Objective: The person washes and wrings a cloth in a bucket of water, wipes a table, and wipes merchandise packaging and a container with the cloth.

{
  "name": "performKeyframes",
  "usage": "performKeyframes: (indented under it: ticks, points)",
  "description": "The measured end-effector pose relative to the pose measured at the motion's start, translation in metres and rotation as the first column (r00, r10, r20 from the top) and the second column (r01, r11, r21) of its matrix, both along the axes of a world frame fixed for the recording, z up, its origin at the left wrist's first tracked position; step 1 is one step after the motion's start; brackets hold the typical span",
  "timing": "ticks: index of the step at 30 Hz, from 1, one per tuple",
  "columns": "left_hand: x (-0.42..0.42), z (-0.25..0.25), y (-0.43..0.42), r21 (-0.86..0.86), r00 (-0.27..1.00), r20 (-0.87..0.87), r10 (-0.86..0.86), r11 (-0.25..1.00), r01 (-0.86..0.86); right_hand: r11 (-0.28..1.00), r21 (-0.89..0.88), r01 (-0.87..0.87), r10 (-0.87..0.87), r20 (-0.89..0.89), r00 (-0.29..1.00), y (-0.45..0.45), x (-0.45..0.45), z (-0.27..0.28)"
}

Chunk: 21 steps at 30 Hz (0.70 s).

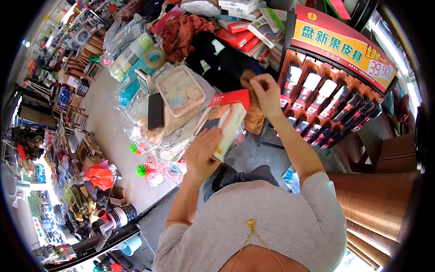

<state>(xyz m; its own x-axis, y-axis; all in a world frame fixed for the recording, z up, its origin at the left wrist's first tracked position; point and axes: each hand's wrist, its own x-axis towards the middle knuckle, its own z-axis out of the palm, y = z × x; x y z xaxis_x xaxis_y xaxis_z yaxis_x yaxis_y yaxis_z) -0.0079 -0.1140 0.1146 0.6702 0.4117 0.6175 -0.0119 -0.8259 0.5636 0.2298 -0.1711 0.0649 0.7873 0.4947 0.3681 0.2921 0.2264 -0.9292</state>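
A red and white box (pixel 226 119) with a picture on its front is held at its lower end by my left hand (pixel 204 147), whose fingers lie over the front. My right hand (pixel 266 94) pinches a brown, furry-looking fabric item (pixel 254 115) just right of the box's top end. The brown item hangs down beside the box. Beyond both hands lies dark clothing (pixel 222 63) with white-green labels.
A pile holds a clear plastic container (pixel 181 90), a black phone (pixel 156 111), a tape roll (pixel 155 58), a reddish cloth (pixel 183 36) and several boxes (pixel 238 36). At the right stands a belt display rack (pixel 335 77). Plastic-wrapped goods (pixel 154 145) lie at the left.
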Motion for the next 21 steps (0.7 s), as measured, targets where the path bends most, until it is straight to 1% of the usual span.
performKeyframes:
  ticks: [1, 2, 3, 4, 5, 6, 7, 9, 10, 11, 12, 13, 14, 15, 17, 18, 19, 20, 21]
  points:
    - [-0.001, 0.002, 0.004, 0.282, 0.991, -0.064, -0.121, 0.950, 0.134, 0.994, 0.097, -0.050, 0.071, -0.231, 0.970, 0.001, 0.003, -0.001]
    - [-0.001, -0.002, 0.006, 0.357, 0.990, -0.042, -0.135, 0.923, 0.141, 0.987, 0.145, -0.065, 0.115, -0.372, 0.921, -0.001, 0.004, -0.004]
    - [-0.004, 0.000, 0.007, 0.350, 0.991, -0.043, -0.127, 0.927, 0.134, 0.988, 0.138, -0.072, 0.119, -0.375, 0.919, -0.005, 0.003, -0.007]
    - [-0.005, 0.003, 0.009, 0.463, 0.986, -0.069, -0.151, 0.871, 0.166, 0.979, 0.152, -0.137, 0.200, -0.565, 0.800, -0.010, -0.003, 0.010]
    - [-0.005, 0.005, 0.011, 0.570, 0.980, -0.100, -0.173, 0.797, 0.199, 0.964, 0.181, -0.193, 0.264, -0.725, 0.637, -0.012, -0.006, 0.019]
    - [-0.007, 0.003, 0.012, 0.589, 0.978, -0.121, -0.171, 0.781, 0.210, 0.916, 0.179, -0.360, 0.358, -0.772, 0.526, -0.015, 0.000, 0.007]
    - [-0.008, 0.002, 0.013, 0.588, 0.978, -0.124, -0.168, 0.782, 0.209, 0.915, 0.180, -0.362, 0.359, -0.773, 0.523, -0.019, -0.001, 0.009]
    - [-0.011, 0.000, 0.020, 0.666, 0.972, -0.151, -0.181, 0.708, 0.235, 0.816, 0.222, -0.534, 0.481, -0.774, 0.413, -0.024, -0.005, 0.016]
    - [-0.012, -0.002, 0.023, 0.665, 0.973, -0.153, -0.174, 0.710, 0.232, 0.832, 0.204, -0.516, 0.471, -0.751, 0.463, -0.026, -0.003, 0.012]
    - [-0.012, -0.004, 0.026, 0.702, 0.984, -0.121, -0.129, 0.690, 0.177, 0.828, 0.204, -0.522, 0.474, -0.751, 0.459, -0.027, -0.003, 0.010]
    - [-0.012, -0.008, 0.028, 0.736, 0.992, -0.087, -0.086, 0.666, 0.122, 0.850, 0.250, -0.463, 0.481, -0.727, 0.490, -0.030, -0.003, 0.009]
    - [-0.013, -0.013, 0.028, 0.735, 0.993, -0.085, -0.084, 0.668, 0.119, 0.866, 0.297, -0.401, 0.483, -0.702, 0.523, -0.032, -0.004, 0.009]
    - [-0.014, -0.019, 0.027, 0.600, 0.993, -0.101, 0.054, 0.800, 0.018, 0.887, 0.289, -0.359, 0.452, -0.700, 0.553, -0.034, -0.006, 0.012]
    - [-0.014, -0.026, 0.026, 0.447, 0.973, -0.141, 0.181, 0.889, -0.101, 0.889, 0.288, -0.356, 0.449, -0.699, 0.557, -0.035, -0.006, 0.011]
    - [-0.006, -0.050, 0.021, 0.174, 0.989, 0.011, 0.149, 0.973, -0.149, 0.894, 0.341, -0.291, 0.448, -0.640, 0.625, -0.038, -0.006, 0.005]
    - [-0.003, -0.063, 0.017, -0.357, 0.972, 0.218, 0.083, 0.934, 0.000, 0.895, 0.342, -0.288, 0.446, -0.639, 0.627, -0.039, -0.006, 0.005]
    - [-0.001, -0.069, 0.014, -0.742, 0.900, 0.416, 0.131, 0.621, 0.252, 0.891, 0.359, -0.277, 0.450, -0.619, 0.644, -0.040, -0.007, 0.005]
    - [-0.006, -0.072, 0.015, -0.886, 0.931, 0.356, 0.075, 0.344, 0.311, 0.888, 0.374, -0.269, 0.453, -0.600, 0.660, -0.042, -0.007, 0.005]
    - [-0.005, -0.075, 0.015, -0.888, 0.931, 0.357, 0.077, 0.339, 0.312, 0.890, 0.369, -0.270, 0.450, -0.601, 0.660, -0.044, -0.009, 0.005]
